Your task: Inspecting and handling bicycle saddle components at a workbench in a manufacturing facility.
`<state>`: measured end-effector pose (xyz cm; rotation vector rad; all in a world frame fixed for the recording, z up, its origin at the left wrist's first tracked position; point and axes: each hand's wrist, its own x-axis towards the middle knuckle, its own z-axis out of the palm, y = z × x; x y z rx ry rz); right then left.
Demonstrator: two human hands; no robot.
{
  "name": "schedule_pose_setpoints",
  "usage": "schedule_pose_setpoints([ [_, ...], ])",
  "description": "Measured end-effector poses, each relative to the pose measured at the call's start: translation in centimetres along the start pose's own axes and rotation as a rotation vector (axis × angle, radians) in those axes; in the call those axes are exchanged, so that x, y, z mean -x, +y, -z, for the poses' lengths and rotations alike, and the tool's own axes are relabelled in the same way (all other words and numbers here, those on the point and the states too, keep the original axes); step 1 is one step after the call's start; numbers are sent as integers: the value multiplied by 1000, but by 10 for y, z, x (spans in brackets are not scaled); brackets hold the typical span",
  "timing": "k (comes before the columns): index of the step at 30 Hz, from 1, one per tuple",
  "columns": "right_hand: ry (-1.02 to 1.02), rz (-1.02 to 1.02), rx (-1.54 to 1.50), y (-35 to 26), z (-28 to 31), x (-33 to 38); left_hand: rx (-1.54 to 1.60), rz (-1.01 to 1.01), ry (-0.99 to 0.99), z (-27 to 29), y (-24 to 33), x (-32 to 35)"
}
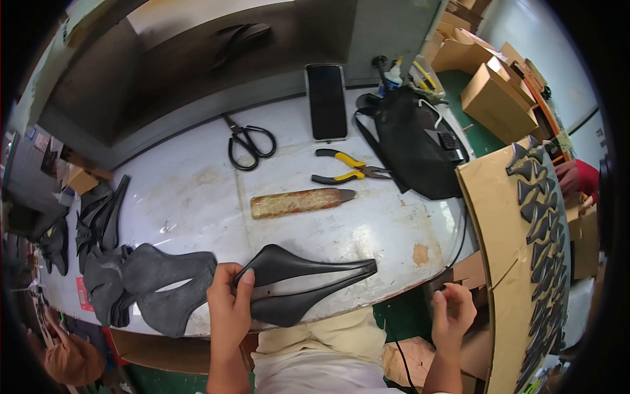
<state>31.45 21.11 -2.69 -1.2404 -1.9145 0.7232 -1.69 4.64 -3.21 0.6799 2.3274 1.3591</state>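
Observation:
A glossy black bicycle saddle cover (289, 261) with a long central slot lies at the table's front edge, its narrow end pointing right. My left hand (231, 295) pinches its wide end between thumb and fingers. Off the front edge to the right, my right hand (454, 312) is closed in a pinch. A small dark bit shows at its fingertips, too small to name. Left of my left hand lies a matte dark saddle-shaped piece (164, 282), beside a stack of similar dark pieces (108, 282).
Beyond the saddle cover lie a tape-wrapped knife (295, 202), yellow-and-black pliers (344, 168), black-handled scissors (248, 146) and a phone (327, 102). A black bag (417, 144) sits at the back right. A cardboard sheet (489, 197) bearing rows of dark pieces stands right; another person's hand (569, 177) is behind it.

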Motion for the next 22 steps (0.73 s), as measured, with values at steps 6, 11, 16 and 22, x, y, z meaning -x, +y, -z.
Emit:
schedule_pose_setpoints([
  [6, -120, 481, 101, -75, -56, -27, 433, 70, -91, 9, 13, 12],
  [11, -554, 796, -267, -109, -95, -9, 969, 32, 219, -8, 6, 23],
  [16, -811, -74, -803, -124, -148, 33, 1159, 115, 334, -30, 22, 26],
  [22, -916, -383, -837, -122, -149, 43, 1098, 71, 339, -33, 18, 26],
])
